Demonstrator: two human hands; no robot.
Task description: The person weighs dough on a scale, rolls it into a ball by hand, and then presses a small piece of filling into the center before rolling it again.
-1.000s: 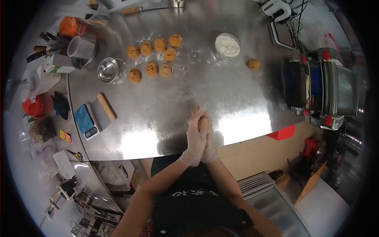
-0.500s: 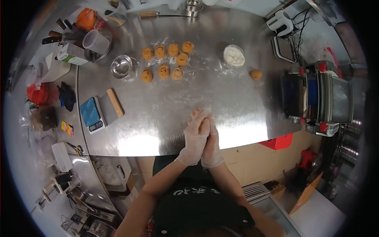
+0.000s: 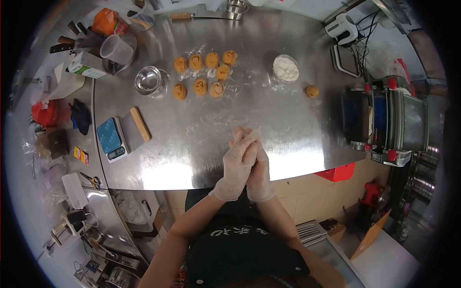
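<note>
My left hand and my right hand, both in clear plastic gloves, are pressed together palm to palm above the front part of the steel table. Their fingers are closed around a piece of brown dough, which the palms hide at this moment. Beyond them, several orange-brown dough balls sit in loose rows on floured metal. One more dough ball rests apart on the right, below a glass bowl of white flour.
To the left are an empty metal bowl, a digital scale and a wooden strip. A long knife lies at the back. On the right stand a roller machine and a white hand mixer.
My hands have closed tighter and turned slightly, so the brown dough that showed between them is now covered. The things on the table have stayed put.
</note>
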